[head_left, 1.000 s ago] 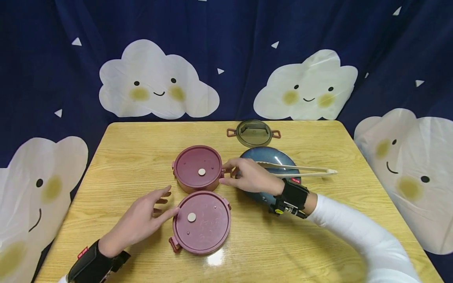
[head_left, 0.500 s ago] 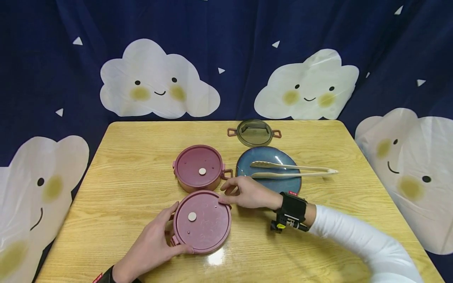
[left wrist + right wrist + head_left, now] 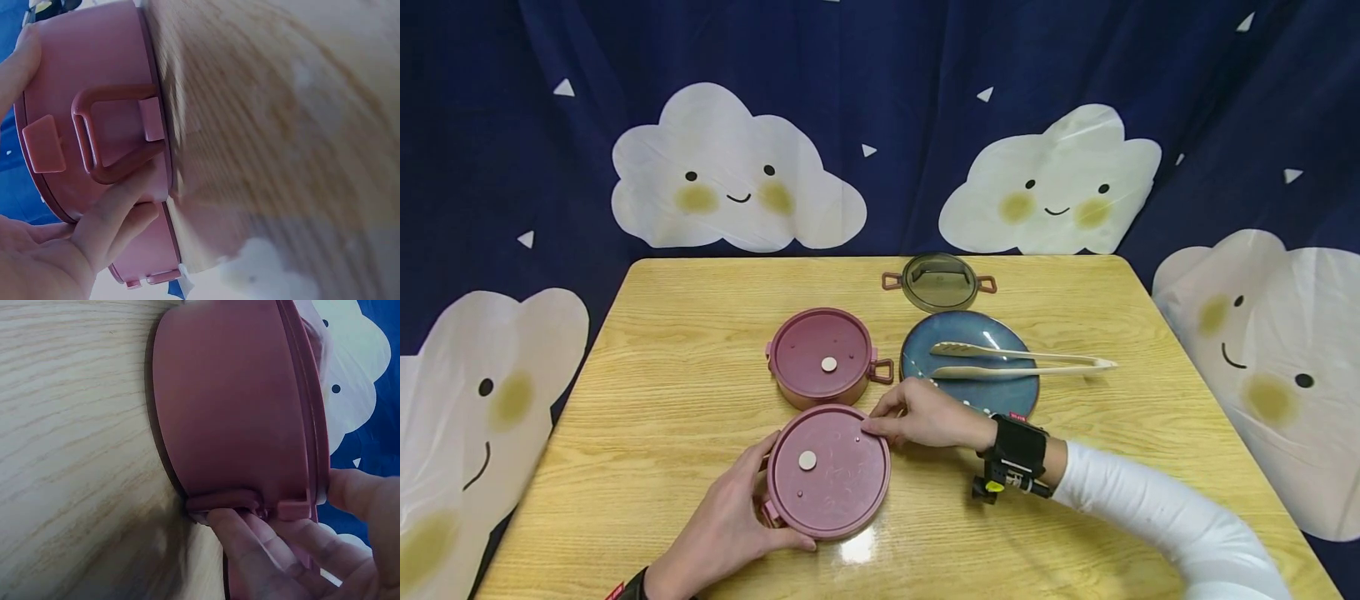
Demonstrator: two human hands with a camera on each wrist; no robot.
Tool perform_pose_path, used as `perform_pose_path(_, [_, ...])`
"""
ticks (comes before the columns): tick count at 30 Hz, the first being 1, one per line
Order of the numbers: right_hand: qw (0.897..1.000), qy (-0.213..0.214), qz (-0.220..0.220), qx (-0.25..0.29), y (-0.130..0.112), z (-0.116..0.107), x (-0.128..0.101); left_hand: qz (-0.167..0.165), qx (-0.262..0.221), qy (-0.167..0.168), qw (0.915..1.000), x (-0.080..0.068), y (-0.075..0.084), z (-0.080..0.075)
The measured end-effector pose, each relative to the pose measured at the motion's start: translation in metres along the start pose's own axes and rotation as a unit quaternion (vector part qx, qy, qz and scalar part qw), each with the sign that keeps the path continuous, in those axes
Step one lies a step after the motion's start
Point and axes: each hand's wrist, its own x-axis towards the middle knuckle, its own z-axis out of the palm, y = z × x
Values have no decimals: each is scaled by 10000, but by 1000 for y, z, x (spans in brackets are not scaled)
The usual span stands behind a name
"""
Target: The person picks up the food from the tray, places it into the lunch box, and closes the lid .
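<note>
The near pink container (image 3: 827, 471) sits between both hands. The left hand (image 3: 730, 521) grips its rim at 8 o'clock, fingers curled by the side handle (image 3: 103, 140). The right hand (image 3: 925, 414) pinches the rim at 2 o'clock.

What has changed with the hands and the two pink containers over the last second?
The right hand left the far pink container and came to the near pink container, gripping its right handle. The left hand closed round its left side. Both containers, the blue plate and tongs stayed put.
</note>
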Motion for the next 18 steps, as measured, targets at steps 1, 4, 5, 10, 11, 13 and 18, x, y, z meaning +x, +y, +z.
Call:
perform_pose_path(1, [10000,11,-15,14,0,0,0,-13,-27,2,10000,0,0,0])
perform_pose_path(4, [10000,55,-38,15,-1,1,-1,-6,-63,17,10000,1,-1,0])
perform_pose_path(5, [10000,71,-56,6,-1,1,-2,5,-73,19,10000,2,-1,-1])
perform_pose_path(10, [9998,133,-135,27,0,2,-4,71,-36,-14,10000,3,0,-3])
perform_pose_path(11, [9998,137,-139,27,1,2,-5,75,-21,-36,10000,3,1,-4])
perform_pose_path(13, [9998,129,-138,70,1,3,-6,52,13,-76,10000,3,3,-6])
perform_pose_path(18, [9994,122,-170,283,0,4,-11,-73,27,-169,9998,4,9,-14])
